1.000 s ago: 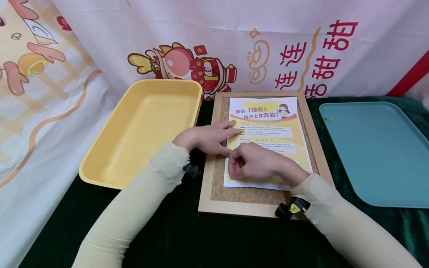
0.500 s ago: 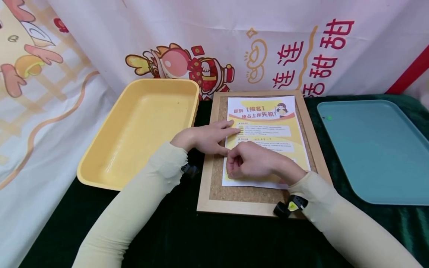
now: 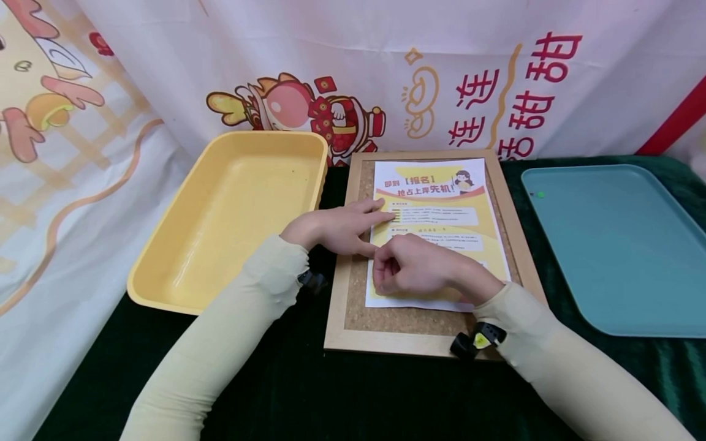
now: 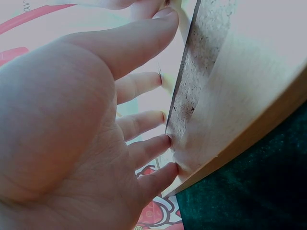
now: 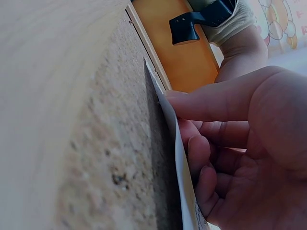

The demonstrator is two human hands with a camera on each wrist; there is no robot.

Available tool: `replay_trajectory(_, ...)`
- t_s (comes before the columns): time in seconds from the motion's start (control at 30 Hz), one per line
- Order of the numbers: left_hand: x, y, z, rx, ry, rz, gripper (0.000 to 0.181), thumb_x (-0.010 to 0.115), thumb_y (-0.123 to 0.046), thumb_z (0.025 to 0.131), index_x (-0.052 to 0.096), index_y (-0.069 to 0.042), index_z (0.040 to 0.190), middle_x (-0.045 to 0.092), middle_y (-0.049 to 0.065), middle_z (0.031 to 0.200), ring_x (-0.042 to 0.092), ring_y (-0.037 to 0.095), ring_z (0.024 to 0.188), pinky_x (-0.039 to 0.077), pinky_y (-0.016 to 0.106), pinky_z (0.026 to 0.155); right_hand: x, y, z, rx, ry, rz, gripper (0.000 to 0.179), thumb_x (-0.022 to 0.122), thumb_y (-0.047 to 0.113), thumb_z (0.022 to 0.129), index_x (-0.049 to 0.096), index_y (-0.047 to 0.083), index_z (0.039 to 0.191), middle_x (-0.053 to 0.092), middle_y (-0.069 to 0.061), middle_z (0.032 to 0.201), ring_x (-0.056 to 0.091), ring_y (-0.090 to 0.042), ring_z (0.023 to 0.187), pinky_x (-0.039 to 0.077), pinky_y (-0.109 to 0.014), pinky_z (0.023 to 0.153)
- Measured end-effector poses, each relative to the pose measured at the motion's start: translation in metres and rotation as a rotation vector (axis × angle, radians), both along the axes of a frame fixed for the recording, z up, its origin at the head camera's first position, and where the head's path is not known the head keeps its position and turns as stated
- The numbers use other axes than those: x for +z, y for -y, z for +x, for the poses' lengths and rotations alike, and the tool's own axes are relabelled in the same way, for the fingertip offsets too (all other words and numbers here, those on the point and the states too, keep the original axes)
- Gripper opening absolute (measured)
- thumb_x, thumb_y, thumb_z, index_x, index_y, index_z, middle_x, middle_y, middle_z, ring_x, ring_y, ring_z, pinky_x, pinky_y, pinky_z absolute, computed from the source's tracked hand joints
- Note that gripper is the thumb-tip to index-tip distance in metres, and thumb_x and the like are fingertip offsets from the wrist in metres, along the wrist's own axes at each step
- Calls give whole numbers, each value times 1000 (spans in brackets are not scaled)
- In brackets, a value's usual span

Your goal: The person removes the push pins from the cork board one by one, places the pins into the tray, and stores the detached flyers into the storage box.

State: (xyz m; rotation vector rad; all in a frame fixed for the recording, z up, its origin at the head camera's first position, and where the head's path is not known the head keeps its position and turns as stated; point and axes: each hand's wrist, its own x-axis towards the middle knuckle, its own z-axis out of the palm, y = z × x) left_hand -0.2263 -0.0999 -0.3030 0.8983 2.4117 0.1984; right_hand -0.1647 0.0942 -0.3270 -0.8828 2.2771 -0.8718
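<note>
A printed yellow-and-white poster sheet [image 3: 452, 215] lies on a wood-framed cork board [image 3: 408, 320]. My left hand [image 3: 342, 229] rests across the board's left border, its spread, fairly straight fingers reaching onto the sheet. Beside its thumb, my right hand [image 3: 419, 266] bears on the sheet near the left edge, fingers curled and thumb tip forward. From the right wrist, the thumb [image 5: 206, 101] meets the sheet's edge [image 5: 181, 167], which stands slightly off the cork [image 5: 115, 143]. The fingers hide whatever may be between thumb and forefinger.
A yellow plastic tub [image 3: 237, 202] stands left of the board, partly behind my left forearm. On the right is a blue tray [image 3: 629, 257] bearing a tiny green object [image 3: 541, 195]. Dark green cloth [image 3: 342, 398] covers the table; a printed white curtain [image 3: 419, 24] hangs behind.
The head view has shifted very slightly. Both hands keep the same place on the sheet and board, with no visible change in their fingers.
</note>
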Motion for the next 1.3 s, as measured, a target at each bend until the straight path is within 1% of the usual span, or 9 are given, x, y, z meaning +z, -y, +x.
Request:
replay_trajectory(0.33,1,0,0,-1,4,-1,80,62,-48,105,23,-23,171,4,10,181,5,30,168,15,50,135,1,0,1,10,-18,8,16,70,7,92,73,19,84,64,3,74,56,-12,67,44,-28,69)
replay_trajectory(0.53,0,-1,0,0,4,-6,81,62,-49,105,23,-23,171,4,10,181,5,29,168,15,48,135,1,0,1,17,-28,10,16,69,6,92,73,19,84,64,4,74,56,-13,67,44,-28,69)
replay_trajectory(0.87,-1,-1,0,3,0,-13,80,62,-49,106,23,-24,171,3,11,181,4,30,168,14,47,135,1,-2,0,55,-3,-4,16,69,6,92,74,20,84,65,3,74,56,-13,67,44,-27,68)
replay_trajectory(1.3,1,-1,1,9,16,-12,80,61,-48,106,22,-25,171,2,11,181,3,29,168,14,48,135,0,-6,-3,69,14,-30,16,67,6,92,74,19,86,65,3,76,56,-12,69,43,-25,68)
